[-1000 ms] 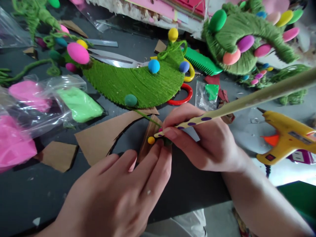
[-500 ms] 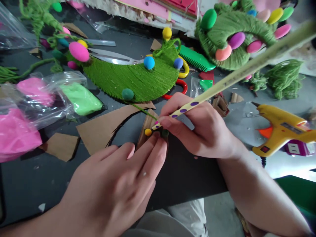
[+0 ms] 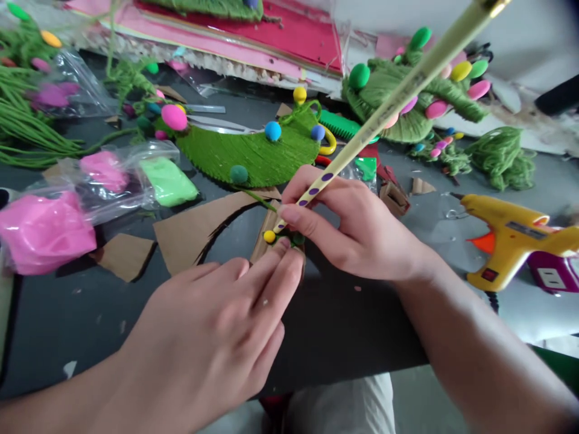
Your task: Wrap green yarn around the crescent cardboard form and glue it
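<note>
My right hand (image 3: 348, 223) is closed round a cream pencil (image 3: 362, 135) with purple dots. The pencil's lower end touches down beside a small yellow ball (image 3: 269, 237). My left hand (image 3: 226, 319) is closed on a narrow cardboard strip (image 3: 262, 244), its fingertips pressed together beside the pencil's end. My left thumb is hidden. A dark green ball (image 3: 298, 239) shows partly at my left fingertips. Just beyond lies a green yarn-wrapped crescent (image 3: 244, 157) with blue, yellow, pink and green balls on it. A strand of green yarn (image 3: 257, 198) runs from it toward my right fingers.
On the right lie a yellow glue gun (image 3: 502, 235), a purple power socket (image 3: 552, 274) and a green yarn bundle (image 3: 502, 157). Bags of pink clay (image 3: 45, 232) and light green clay (image 3: 167, 181) lie left, near cardboard scraps (image 3: 124, 256). Scissors (image 3: 217, 125) sit behind the crescent.
The camera view has tilted up, showing more of the table's back. The pencil stands steeper, and its lower end has shifted slightly. My left hand keeps its place on the strip.
</note>
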### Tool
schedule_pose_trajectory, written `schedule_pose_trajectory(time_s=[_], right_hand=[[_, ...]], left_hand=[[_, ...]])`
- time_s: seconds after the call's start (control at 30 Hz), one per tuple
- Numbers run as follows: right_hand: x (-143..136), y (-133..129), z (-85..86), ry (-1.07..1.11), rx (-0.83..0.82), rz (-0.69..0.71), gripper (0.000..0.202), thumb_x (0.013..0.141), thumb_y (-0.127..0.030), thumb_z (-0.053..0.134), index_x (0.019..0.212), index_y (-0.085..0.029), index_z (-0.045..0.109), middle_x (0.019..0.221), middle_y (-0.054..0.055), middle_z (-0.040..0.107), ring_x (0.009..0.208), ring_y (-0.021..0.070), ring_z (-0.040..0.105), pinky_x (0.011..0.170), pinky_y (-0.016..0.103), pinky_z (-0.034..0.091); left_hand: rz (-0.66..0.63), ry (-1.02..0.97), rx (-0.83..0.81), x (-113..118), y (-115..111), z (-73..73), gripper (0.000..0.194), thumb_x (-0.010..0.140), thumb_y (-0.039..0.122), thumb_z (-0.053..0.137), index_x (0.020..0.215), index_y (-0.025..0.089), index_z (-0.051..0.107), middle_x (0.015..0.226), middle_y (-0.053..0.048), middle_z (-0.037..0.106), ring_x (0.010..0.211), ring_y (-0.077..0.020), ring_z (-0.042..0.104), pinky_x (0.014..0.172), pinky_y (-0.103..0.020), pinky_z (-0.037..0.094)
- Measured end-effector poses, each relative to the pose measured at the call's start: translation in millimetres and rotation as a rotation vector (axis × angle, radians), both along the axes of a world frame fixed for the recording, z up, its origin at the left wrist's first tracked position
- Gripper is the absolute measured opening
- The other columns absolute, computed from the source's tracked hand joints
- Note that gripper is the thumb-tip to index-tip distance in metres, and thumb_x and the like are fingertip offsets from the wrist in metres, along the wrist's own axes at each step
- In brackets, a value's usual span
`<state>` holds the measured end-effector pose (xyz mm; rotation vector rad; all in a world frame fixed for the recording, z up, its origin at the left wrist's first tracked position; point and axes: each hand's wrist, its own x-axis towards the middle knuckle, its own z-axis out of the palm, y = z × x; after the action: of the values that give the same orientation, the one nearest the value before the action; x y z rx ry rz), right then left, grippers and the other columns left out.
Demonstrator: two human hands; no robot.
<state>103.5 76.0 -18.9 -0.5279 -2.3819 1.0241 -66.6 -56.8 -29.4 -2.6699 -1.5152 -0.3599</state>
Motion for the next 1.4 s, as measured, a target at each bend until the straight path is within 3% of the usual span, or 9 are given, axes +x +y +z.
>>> schedule_pose_trajectory(time_s=[0.3,0.6,0.8,1.0,1.4], right_hand=[[-1.7,2.0,-0.6,0.037,-0.086,0.038,0.021,0.101,-0.024,0.053,0.086,-0.014,0.063,0.094,0.005,0.065,0.077,0.0109,0.060,0.076,0.024,0.051],[-1.6,2.9,-0.4,0.011,-0.212,-0.033,0.012,0.097,-0.024,0.061,0.092,-0.014,0.063,0.083,0.000,0.063,0.071,0.0090,0.057,0.068,0.021,0.048],[-2.3,0.9,-0.4,-0.005,-0.234,-0.074,0.015,0.099,-0.026,0.057,0.093,-0.013,0.063,0.085,0.000,0.063,0.073,0.0083,0.058,0.070,0.020,0.047],[-3.7,-1.9,2.1,-0.038,-0.271,-0.121,0.017,0.101,-0.028,0.055,0.093,-0.015,0.062,0.083,0.000,0.062,0.072,0.0088,0.057,0.068,0.022,0.046],[-3.1,-2.5,5.2,-0.057,-0.163,-0.097,0.014,0.101,-0.024,0.054,0.092,-0.015,0.061,0.084,-0.002,0.060,0.073,0.0071,0.055,0.070,0.020,0.046]], left_hand=[[0.004,-0.013,0.009,-2.5,-2.0,-3.2,0.051,0.086,0.017,0.051,0.136,0.008,0.048,0.116,-0.012,0.072,0.072,-0.0220,0.069,0.052,-0.039,0.052],[-0.007,-0.017,0.013,-2.5,-4.6,-5.3,0.054,0.086,0.015,0.051,0.139,0.006,0.046,0.116,-0.013,0.073,0.074,-0.0240,0.070,0.053,-0.040,0.053],[-0.015,0.001,-0.001,-2.8,-6.9,-5.5,0.058,0.086,0.014,0.051,0.143,0.004,0.044,0.129,-0.015,0.068,0.077,-0.0240,0.070,0.057,-0.041,0.054],[-0.018,-0.001,-0.009,-2.6,-9.8,-5.5,0.058,0.085,0.011,0.050,0.142,0.003,0.043,0.129,-0.016,0.068,0.080,-0.0248,0.071,0.058,-0.039,0.055],[-0.018,-0.047,-0.016,-0.7,-4.0,-3.4,0.056,0.086,0.011,0.047,0.141,0.002,0.043,0.117,-0.014,0.072,0.073,-0.0232,0.070,0.050,-0.039,0.053]])
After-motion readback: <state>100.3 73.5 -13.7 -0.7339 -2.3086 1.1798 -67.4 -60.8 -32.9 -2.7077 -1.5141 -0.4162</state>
